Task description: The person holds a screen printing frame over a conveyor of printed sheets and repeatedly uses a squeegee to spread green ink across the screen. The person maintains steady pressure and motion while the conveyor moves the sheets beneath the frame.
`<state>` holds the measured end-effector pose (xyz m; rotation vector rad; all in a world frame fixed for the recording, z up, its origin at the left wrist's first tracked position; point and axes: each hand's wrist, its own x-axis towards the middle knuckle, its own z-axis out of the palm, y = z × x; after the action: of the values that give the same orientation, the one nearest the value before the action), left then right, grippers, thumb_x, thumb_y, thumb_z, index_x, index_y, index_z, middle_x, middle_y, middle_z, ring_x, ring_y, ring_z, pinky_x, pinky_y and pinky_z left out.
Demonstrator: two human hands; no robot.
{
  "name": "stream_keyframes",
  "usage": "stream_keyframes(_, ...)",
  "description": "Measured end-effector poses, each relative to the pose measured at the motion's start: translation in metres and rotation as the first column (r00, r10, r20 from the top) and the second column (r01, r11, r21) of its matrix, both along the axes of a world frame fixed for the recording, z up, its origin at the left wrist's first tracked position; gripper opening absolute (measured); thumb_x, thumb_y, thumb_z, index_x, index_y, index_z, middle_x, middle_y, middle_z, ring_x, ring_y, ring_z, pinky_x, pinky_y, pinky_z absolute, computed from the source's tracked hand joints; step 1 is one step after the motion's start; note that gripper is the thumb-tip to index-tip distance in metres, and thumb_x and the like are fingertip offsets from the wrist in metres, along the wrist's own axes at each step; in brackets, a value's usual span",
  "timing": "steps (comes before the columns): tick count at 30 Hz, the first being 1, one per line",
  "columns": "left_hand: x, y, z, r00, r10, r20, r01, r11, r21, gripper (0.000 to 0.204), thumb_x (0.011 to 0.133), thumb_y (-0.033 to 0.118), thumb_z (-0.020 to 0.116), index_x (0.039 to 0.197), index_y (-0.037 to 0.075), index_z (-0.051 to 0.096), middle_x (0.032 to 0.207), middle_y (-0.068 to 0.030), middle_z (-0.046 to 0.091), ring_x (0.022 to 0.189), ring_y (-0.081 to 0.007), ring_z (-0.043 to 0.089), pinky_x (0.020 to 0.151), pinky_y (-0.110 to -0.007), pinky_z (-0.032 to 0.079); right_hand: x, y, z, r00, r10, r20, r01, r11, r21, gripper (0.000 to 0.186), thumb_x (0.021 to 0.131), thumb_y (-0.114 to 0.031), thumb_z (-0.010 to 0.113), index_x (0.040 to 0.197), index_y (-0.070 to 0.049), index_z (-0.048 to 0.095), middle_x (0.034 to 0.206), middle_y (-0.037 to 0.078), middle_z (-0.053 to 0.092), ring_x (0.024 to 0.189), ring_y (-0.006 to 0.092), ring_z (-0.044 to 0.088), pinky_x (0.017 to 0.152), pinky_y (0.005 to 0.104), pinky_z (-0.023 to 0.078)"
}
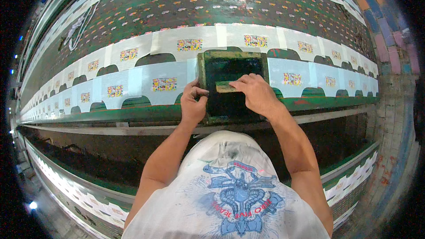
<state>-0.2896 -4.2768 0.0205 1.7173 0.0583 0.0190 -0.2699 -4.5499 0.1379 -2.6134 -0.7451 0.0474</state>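
Observation:
A screen printing frame with a worn, yellowish wooden rim lies across a row of pale blue cloth pieces, in front of my body. Dark ink covers the mesh inside it. My right hand is closed around one end of a wooden squeegee, which lies crosswise over the dark mesh. At the frame's left side, my left hand has its fingers curled against the rim. The cloth under the frame is hidden. Small multicoloured prints mark the pieces on both sides.
A second row of white cloth pieces lies just beyond, on the long green table. White cords hang at the far left. Behind me stands another table with cloth. A brick floor runs along the right.

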Motion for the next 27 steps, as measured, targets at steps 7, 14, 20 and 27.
stream_keyframes(7, 0.001, 0.001, -0.016, 0.997, -0.016, 0.076, 0.026, 0.99, -0.136, 0.029, 0.09, -0.008, 0.075, 0.117, 0.003, 0.078, 0.162, -0.0276, 0.057, 0.148, -0.0368, 0.06, 0.121, -0.044, 0.046, -0.056, 0.006, 0.004, 1.0, 0.002, -0.002, -0.002, 1.0, -0.014, 0.053, 0.082, 0.0, 0.071, 0.134, -0.009, 0.078, 0.122, 0.014, 0.076, 0.112, 0.0373, 0.069, 0.101, 0.0501, 0.054)
stream_keyframes(14, -0.003, -0.014, -0.008, 0.991, 0.05, 0.126, -0.042, 0.997, -0.06, 0.041, 0.089, -0.008, 0.077, 0.129, 0.005, 0.077, 0.163, -0.0285, 0.056, 0.15, -0.038, 0.058, 0.124, -0.045, 0.045, -0.091, 0.012, 0.004, 0.998, -0.046, -0.036, 0.047, 0.999, 0.02, 0.047, 0.082, -0.001, 0.078, 0.129, -0.007, 0.078, 0.127, 0.014, 0.074, 0.118, 0.038, 0.068, 0.104, 0.051, 0.054)
stream_keyframes(20, -0.009, -0.016, -0.002, 0.98, 0.012, 0.199, -0.038, 0.991, 0.126, 0.044, 0.084, -0.009, 0.076, 0.126, 0.005, 0.08, 0.164, -0.0274, 0.057, 0.146, -0.0359, 0.062, 0.119, -0.041, 0.049, -0.108, 0.002, -0.007, 0.996, -0.092, -0.006, 0.092, 0.988, 0.126, 0.046, 0.084, -0.013, 0.088, 0.128, -0.009, 0.078, 0.138, 0.013, 0.073, 0.136, 0.0387, 0.063, 0.115, 0.0529, 0.05)
stream_keyframes(27, -0.007, -0.02, 0.007, 0.99, 0.05, 0.131, -0.043, 0.998, -0.054, 0.033, 0.08, -0.009, 0.072, 0.112, -0.003, 0.078, 0.166, -0.0311, 0.056, 0.148, -0.0321, 0.061, 0.119, -0.041, 0.049, -0.134, -0.042, -0.032, 0.854, -0.52, -0.013, 0.474, 0.769, 0.429, 0.044, 0.089, -0.015, 0.087, 0.132, -0.01, 0.079, 0.143, 0.015, 0.073, 0.144, 0.0391, 0.06, 0.122, 0.0533, 0.045)
